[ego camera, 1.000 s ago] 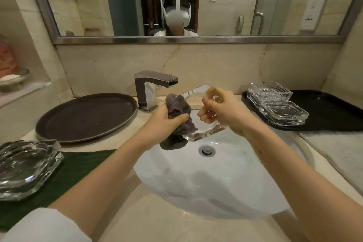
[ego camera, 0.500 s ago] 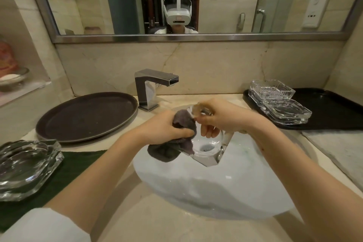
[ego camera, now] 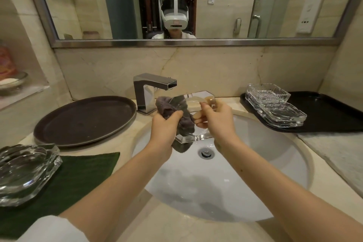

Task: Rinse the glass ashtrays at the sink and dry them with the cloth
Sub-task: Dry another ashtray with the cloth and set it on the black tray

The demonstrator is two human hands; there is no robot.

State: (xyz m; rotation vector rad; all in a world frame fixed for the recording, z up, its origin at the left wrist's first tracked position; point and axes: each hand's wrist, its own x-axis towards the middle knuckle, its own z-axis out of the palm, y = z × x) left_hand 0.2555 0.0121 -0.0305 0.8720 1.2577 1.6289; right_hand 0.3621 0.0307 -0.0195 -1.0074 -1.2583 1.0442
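Observation:
Over the white sink [ego camera: 265, 163] I hold a clear square glass ashtray [ego camera: 193, 102], tilted up on edge. My right hand [ego camera: 218, 122] grips its right side, thumb on the front face and fingers behind the glass. My left hand [ego camera: 167, 125] clutches a bunched grey cloth [ego camera: 176, 116] and presses it against the ashtray's left part. A large glass ashtray [ego camera: 25, 173] rests on a green mat [ego camera: 78, 175] at the left. Two more glass ashtrays, a ribbed one [ego camera: 268, 93] and a flat one [ego camera: 282, 117], sit on a black tray [ego camera: 334, 112] at the right.
A chrome tap [ego camera: 151, 92] stands just behind the hands; no water runs from it. A round dark tray [ego camera: 84, 120] lies left of the tap. A pale towel [ego camera: 337, 153] covers the counter at the right. A mirror spans the wall above.
The ashtray went from raised, to lowered flat over the drain, to raised and tilted near the tap again. My left hand has kept rubbing the cloth on it.

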